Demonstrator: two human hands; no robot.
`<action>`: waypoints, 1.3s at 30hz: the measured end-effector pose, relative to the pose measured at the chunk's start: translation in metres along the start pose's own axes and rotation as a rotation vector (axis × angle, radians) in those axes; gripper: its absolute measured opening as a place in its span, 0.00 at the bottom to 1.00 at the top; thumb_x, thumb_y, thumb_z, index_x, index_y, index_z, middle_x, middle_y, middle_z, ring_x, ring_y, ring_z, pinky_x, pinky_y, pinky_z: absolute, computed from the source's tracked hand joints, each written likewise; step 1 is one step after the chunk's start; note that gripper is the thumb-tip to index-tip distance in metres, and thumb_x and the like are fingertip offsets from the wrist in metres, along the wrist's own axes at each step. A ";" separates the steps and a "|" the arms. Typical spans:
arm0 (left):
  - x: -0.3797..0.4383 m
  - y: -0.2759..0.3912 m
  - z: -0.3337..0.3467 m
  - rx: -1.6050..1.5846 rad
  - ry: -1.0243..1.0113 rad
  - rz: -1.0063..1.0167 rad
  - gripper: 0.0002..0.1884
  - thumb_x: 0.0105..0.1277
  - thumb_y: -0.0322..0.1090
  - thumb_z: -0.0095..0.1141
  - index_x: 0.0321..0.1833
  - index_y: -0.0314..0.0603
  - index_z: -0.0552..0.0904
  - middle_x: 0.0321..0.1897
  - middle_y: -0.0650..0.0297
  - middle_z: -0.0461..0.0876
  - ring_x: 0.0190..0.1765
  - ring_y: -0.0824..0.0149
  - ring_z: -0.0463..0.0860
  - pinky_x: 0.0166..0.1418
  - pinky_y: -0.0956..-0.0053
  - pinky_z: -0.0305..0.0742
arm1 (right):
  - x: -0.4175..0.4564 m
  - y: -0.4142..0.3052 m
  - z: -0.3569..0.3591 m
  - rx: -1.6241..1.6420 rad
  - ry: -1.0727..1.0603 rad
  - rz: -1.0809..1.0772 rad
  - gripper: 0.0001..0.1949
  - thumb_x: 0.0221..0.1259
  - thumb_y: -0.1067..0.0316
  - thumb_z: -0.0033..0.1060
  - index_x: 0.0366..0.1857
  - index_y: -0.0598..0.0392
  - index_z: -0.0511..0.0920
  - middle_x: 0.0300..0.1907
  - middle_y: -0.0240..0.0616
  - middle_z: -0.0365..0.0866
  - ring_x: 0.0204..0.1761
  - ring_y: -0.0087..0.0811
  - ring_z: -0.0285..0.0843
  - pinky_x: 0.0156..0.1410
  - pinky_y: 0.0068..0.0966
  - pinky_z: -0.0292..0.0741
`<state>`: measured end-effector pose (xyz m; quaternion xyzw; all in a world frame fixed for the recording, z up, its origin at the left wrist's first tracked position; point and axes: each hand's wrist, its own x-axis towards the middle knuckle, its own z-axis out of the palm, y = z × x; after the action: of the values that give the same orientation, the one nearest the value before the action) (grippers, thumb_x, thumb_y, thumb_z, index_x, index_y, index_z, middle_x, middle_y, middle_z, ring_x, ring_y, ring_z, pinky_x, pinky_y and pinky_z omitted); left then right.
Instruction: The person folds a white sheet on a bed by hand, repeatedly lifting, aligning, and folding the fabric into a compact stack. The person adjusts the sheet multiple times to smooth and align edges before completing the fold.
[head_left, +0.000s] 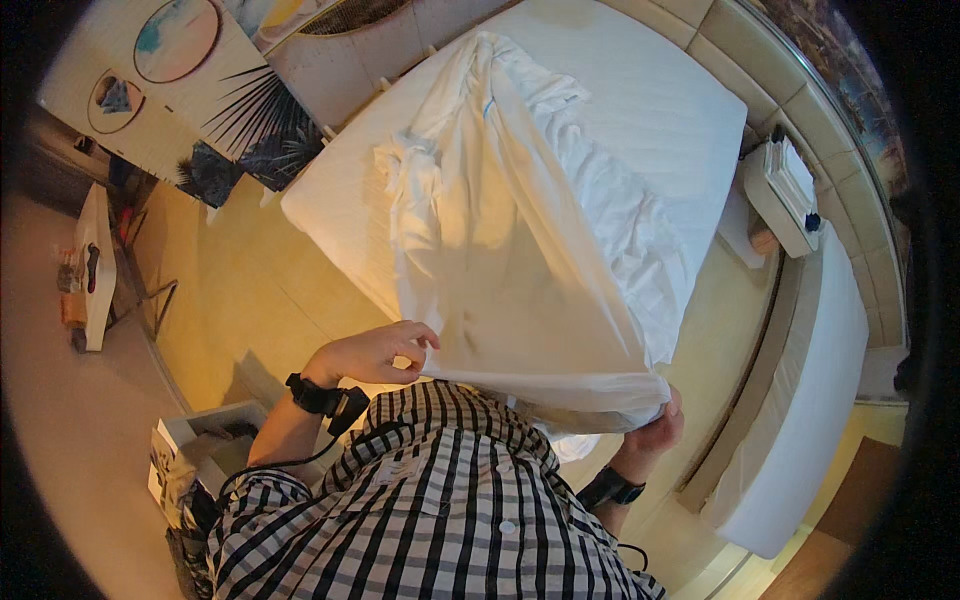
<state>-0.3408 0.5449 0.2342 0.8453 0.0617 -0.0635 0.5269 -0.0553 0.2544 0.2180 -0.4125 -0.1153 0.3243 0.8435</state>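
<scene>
A large piece of white bed linen (510, 277), a sheet or a duvet cover, stretches from my waist up onto the bed. Its near edge is pulled taut and folds over between my hands. My left hand (382, 352) pinches the left end of that edge between thumb and fingers. At the right end, my right hand (664, 427) grips the corner, its fingers partly hidden by the cloth. Farther up, the linen lies bunched and wrinkled on a white-covered mattress (645, 82). A faint dark mark shows on the cloth near my left hand.
Right of the bed stand a nightstand (780, 199) with stacked white items and a second, narrower white bed (810, 405). A padded headboard (806, 97) runs behind. An open box (210, 442) with cloth is at lower left; a wall shelf (97, 277) hangs above. Tiled floor (247, 277) lies between.
</scene>
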 end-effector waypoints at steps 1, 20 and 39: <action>0.001 -0.001 0.003 0.040 0.048 0.096 0.06 0.59 0.32 0.58 0.26 0.39 0.77 0.48 0.58 0.74 0.49 0.60 0.72 0.58 0.66 0.66 | -0.002 0.001 0.002 -0.025 0.054 -0.009 0.24 0.52 0.54 0.56 0.44 0.67 0.77 0.43 0.49 0.81 0.47 0.40 0.79 0.56 0.37 0.74; 0.012 0.014 -0.020 -0.871 0.734 -0.037 0.07 0.62 0.23 0.53 0.26 0.41 0.72 0.27 0.72 0.68 0.31 0.77 0.67 0.36 0.83 0.61 | -0.013 0.000 0.011 -0.174 0.132 0.099 0.21 0.56 0.58 0.56 0.44 0.68 0.76 0.42 0.47 0.80 0.46 0.37 0.77 0.54 0.33 0.72; 0.004 0.074 -0.056 0.202 0.476 0.122 0.14 0.46 0.23 0.69 0.38 0.45 0.86 0.28 0.66 0.70 0.33 0.68 0.71 0.31 0.77 0.66 | -0.012 0.004 0.002 -0.117 0.272 0.105 0.19 0.57 0.61 0.54 0.46 0.65 0.76 0.47 0.48 0.78 0.52 0.41 0.75 0.59 0.38 0.71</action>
<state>-0.3221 0.5631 0.3232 0.8870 0.1259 0.1632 0.4132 -0.0673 0.2503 0.2169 -0.5063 0.0029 0.3020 0.8078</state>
